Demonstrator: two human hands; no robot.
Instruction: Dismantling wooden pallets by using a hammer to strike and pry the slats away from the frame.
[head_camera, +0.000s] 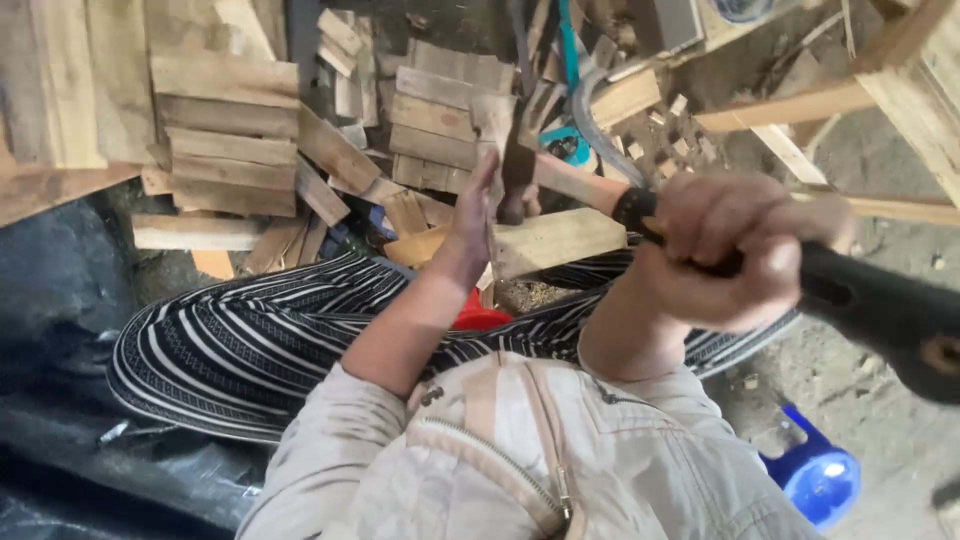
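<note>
A short wooden board (555, 240) is held above the lap, just over the striped trousers (250, 330). It is steadied by the left hand (470, 215), whose fingers are pressed along its edge. A hammer (640, 215) with a dark head is set against the board; its black handle is gripped tightly by the closed right hand (730, 250). Stacked wood offcuts (230, 150) lie on the floor beyond. A blue stool (820, 475) stands near the right.
</note>
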